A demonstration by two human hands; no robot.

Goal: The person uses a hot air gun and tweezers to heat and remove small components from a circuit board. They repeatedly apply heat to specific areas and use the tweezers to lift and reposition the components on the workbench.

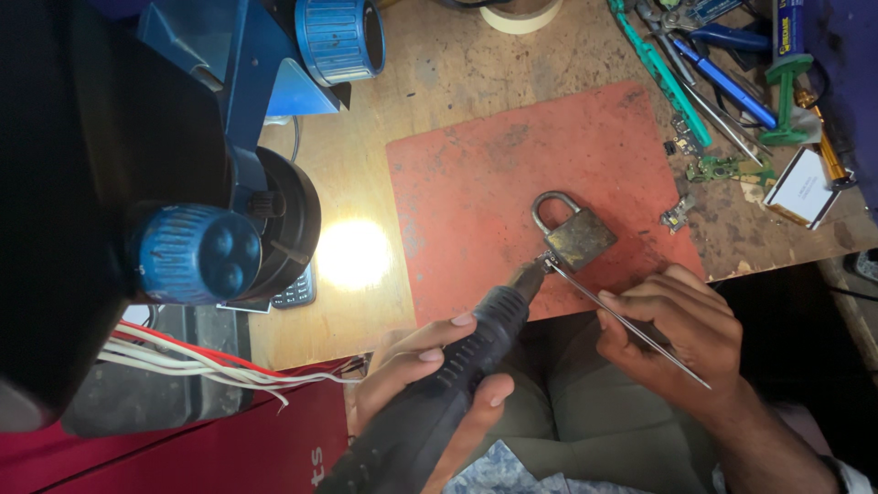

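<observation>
**A:** Start at the fingers. The left hand [430,384] has its fingers curled tight around a black rotary tool [439,402], thumb on one side, the rest folded over the ribbed grip.

**B:** And its tip is right down at the padlock [574,236], touching or just short of the lower corner; too close to call from here.

**A:** Now the right hand [681,334]. Fingers pressed together, pinching a thin metal rod [631,329] that runs slantwise through the grip, far end poking out past the wrist side.

**B:** The near end of that rod meets the same corner of the padlock, just beside the tool's tip. Both tools converge on one spot.

**A:** The padlock itself is a worn, brassy body with a grey shackle, closed, lying flat on a red mat [476,183], close to the mat's near edge.

**B:** The mat sits on a scuffed wooden bench [476,64]. Off to the far right is a clutter of hand tools: blue-handled pliers [732,41], a green-handled tool [660,69], small green circuit-board pieces [718,167].

**A:** On the left is a blue microscope [238,137] with ridged blue knobs, and a bright pool of light [354,253] on the bench beside it.

**B:** Down at the lower left, a bundle of white and red wires [201,361].
</observation>
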